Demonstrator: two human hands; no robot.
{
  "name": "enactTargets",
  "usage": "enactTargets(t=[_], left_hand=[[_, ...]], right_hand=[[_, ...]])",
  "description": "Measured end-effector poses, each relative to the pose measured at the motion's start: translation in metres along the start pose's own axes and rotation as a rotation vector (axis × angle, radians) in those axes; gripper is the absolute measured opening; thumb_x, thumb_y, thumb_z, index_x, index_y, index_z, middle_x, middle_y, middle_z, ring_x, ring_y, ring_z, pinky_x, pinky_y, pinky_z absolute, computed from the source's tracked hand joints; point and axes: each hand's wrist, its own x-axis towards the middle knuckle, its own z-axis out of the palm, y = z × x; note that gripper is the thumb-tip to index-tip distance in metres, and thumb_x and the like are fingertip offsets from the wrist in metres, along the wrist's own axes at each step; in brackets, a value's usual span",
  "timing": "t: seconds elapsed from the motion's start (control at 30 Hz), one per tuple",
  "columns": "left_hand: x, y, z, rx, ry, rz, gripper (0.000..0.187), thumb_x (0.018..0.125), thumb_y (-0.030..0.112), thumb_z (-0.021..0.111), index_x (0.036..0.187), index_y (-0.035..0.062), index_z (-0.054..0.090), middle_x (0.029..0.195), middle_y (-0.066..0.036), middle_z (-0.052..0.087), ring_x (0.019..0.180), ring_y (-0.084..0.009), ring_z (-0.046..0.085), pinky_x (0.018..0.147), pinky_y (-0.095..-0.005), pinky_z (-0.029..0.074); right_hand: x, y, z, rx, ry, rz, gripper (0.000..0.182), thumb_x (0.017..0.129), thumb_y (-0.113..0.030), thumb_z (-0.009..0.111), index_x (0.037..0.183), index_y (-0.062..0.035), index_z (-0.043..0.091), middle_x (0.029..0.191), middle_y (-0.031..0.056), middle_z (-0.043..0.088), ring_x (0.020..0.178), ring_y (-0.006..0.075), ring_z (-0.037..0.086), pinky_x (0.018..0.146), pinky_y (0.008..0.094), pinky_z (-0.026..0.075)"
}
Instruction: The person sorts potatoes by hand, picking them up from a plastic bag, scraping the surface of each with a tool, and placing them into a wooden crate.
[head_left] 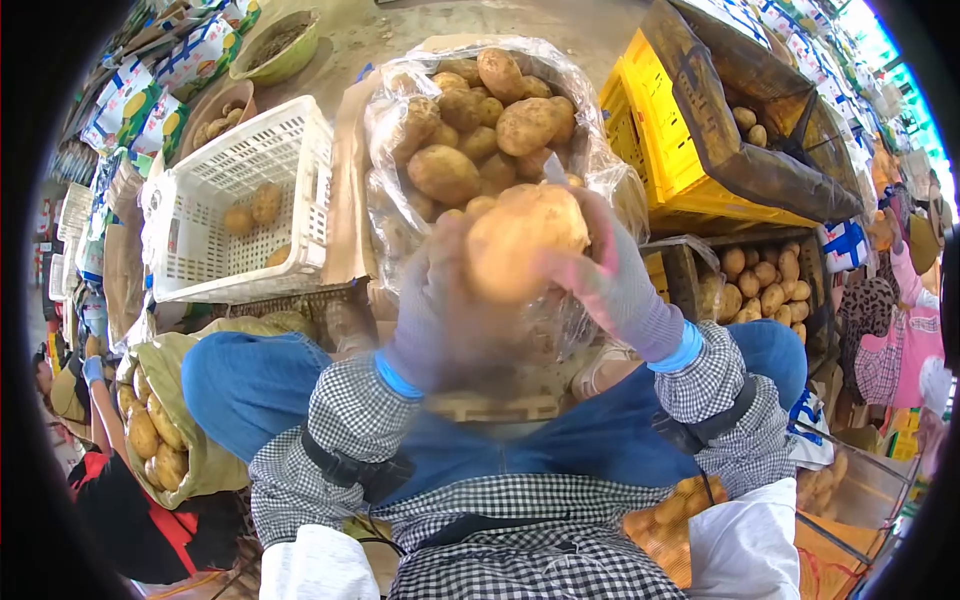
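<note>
A large potato [525, 240] is held up in front of me between both gloved hands. My left hand [428, 300], smeared by motion, is closed against its left side. The thumb and fingers of my right hand [618, 275] grip its right side. A small whitish piece of film or paper [553, 170] shows by my right fingertips. Just beyond my hands stands a box lined with clear plastic [620, 190], full of loose potatoes [445, 174]. The held potato overlaps the near part of this box in view.
To the left is a white plastic crate [240, 285] with a few potatoes inside. A yellow crate [670, 140] with a dark liner and a dark crate of potatoes [765, 285] stand right. A potato sack [205, 360] sits left, beside another person's arm [105, 400].
</note>
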Motion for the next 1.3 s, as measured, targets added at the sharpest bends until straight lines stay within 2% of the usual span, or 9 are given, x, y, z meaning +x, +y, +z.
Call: enactTargets(t=[0.27,0.43,0.63,0.73,0.8,0.93,1.03,1.2,1.3], left_hand=[[0.003,0.010,0.011,0.123,0.014,0.118,0.065,0.099,0.053,0.040,0.135,0.0001,0.045,0.122,-0.013,0.058,0.099,-0.0212,0.065,0.070,-0.0293,0.058],[-0.007,-0.035,-0.004,0.157,-0.146,0.029,0.063,0.099,0.053,0.038,0.134,0.0009,0.047,0.116,-0.011,0.060,0.081,-0.0181,0.068,0.055,-0.0246,0.054],[-0.003,-0.026,0.009,-0.370,0.075,-0.310,0.048,0.104,0.035,0.041,0.138,0.0017,0.045,0.110,-0.008,0.061,0.088,-0.0142,0.065,0.070,-0.0243,0.053],[0.004,-0.012,0.001,-0.277,0.117,-0.450,0.042,0.104,0.027,0.041,0.138,0.0024,0.047,0.089,-0.006,0.063,0.078,-0.0129,0.062,0.069,-0.0248,0.053],[0.009,-0.029,-0.008,-0.341,0.136,-0.489,0.044,0.104,0.031,0.043,0.138,0.0042,0.047,0.084,-0.005,0.063,0.076,-0.0130,0.061,0.068,-0.0250,0.052],[0.015,-0.050,-0.013,-0.270,0.080,-0.539,0.048,0.103,0.039,0.041,0.141,0.0107,0.045,0.113,-0.010,0.058,0.096,-0.0139,0.056,0.086,-0.0284,0.047],[0.019,-0.062,-0.012,-0.238,0.107,-0.592,0.047,0.103,0.038,0.040,0.142,0.0104,0.044,0.121,-0.012,0.057,0.102,-0.0160,0.056,0.088,-0.0280,0.046],[0.037,-0.045,-0.012,-0.029,-0.006,-0.474,0.047,0.104,0.035,0.041,0.141,0.0076,0.044,0.123,-0.014,0.057,0.105,-0.0197,0.058,0.090,-0.0310,0.048],[0.047,-0.037,-0.016,0.051,-0.053,-0.427,0.045,0.103,0.034,0.045,0.139,0.0066,0.048,0.117,-0.010,0.059,0.100,-0.0158,0.060,0.085,-0.0291,0.050]], right_hand=[[-0.001,0.012,-0.007,0.137,0.082,0.127,0.067,0.088,-0.027,0.073,0.140,-0.0038,0.038,0.112,0.0059,0.060,0.088,0.0111,0.063,0.065,0.0246,0.054],[-0.007,0.027,-0.011,0.153,-0.023,0.249,0.061,0.085,-0.026,0.076,0.133,-0.0018,0.048,0.117,0.0104,0.061,0.106,0.0147,0.058,0.089,0.0306,0.051],[-0.031,-0.035,-0.032,0.032,0.151,-0.003,0.065,0.078,-0.030,0.081,0.128,-0.0019,0.050,0.100,0.0064,0.064,0.078,0.0078,0.061,0.063,0.0209,0.051],[-0.067,-0.097,-0.078,0.023,0.356,-0.361,0.052,0.078,-0.029,0.080,0.118,-0.0054,0.056,0.091,0.0024,0.065,0.072,0.0065,0.060,0.054,0.0187,0.048],[-0.135,-0.146,-0.116,-0.164,0.540,-0.421,0.063,0.078,-0.048,0.077,0.116,-0.0018,0.059,0.091,0.0070,0.066,0.067,0.0083,0.061,0.056,0.0202,0.053],[-0.245,-0.134,-0.204,-0.385,1.064,-0.515,0.054,0.082,-0.046,0.072,0.111,-0.0020,0.061,0.087,0.0057,0.065,0.061,0.0066,0.059,0.050,0.0184,0.049],[-0.305,-0.075,-0.235,-0.275,1.365,-0.235,0.048,0.083,-0.039,0.071,0.111,-0.0014,0.059,0.094,0.0059,0.063,0.073,0.0108,0.062,0.054,0.0216,0.050],[-0.331,0.031,-0.232,-0.102,1.363,-0.108,0.055,0.082,-0.036,0.070,0.123,-0.0042,0.053,0.107,0.0089,0.060,0.086,0.0143,0.062,0.064,0.0251,0.052],[-0.357,0.069,-0.244,-1.063,1.230,0.343,0.059,0.076,-0.029,0.076,0.124,-0.0051,0.053,0.115,0.0124,0.059,0.101,0.0239,0.062,0.080,0.0364,0.053]])
